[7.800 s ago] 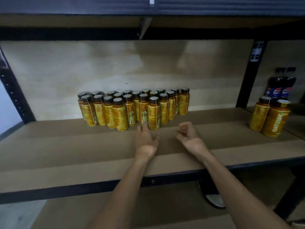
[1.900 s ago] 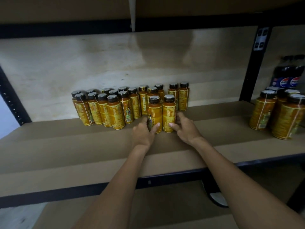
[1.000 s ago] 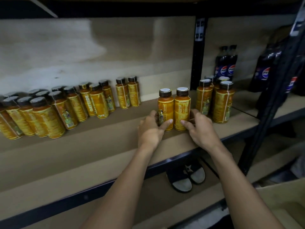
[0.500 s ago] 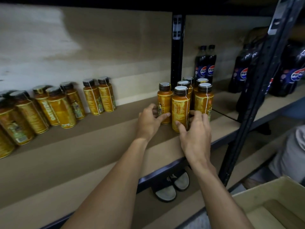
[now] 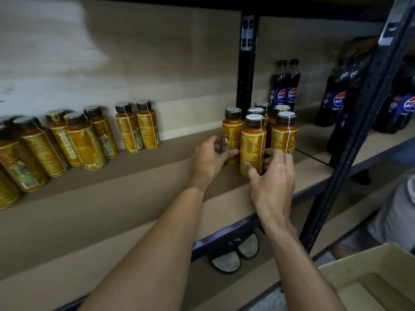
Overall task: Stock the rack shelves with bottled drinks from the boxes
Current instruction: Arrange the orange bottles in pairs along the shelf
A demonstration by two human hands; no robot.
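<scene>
Two orange-labelled drinks are seen being closed up against a small cluster at the end of a rack shelf (image 5: 112, 209). The left hand (image 5: 208, 158) is wrapped round the lower part of one bottle (image 5: 232, 135), thumb across its label. The right hand (image 5: 274, 176) pinches the base of a second bottle (image 5: 252, 147). Both bottles stand upright on the board. Just beyond the right hand's fingers, four matching bottles (image 5: 284, 133) are packed together. Well to the left of the left hand, a long group (image 5: 85, 142) is already stocked. Cola bottles (image 5: 285, 86) are shelved further beyond the right hand. A cardboard box (image 5: 370, 277) lies below the right forearm, and its contents cannot be made out. Stocking is judged well advanced, with regrouping unfinished. Against half a second earlier, the pair has been slid slightly rightward, nearer the cluster.
</scene>
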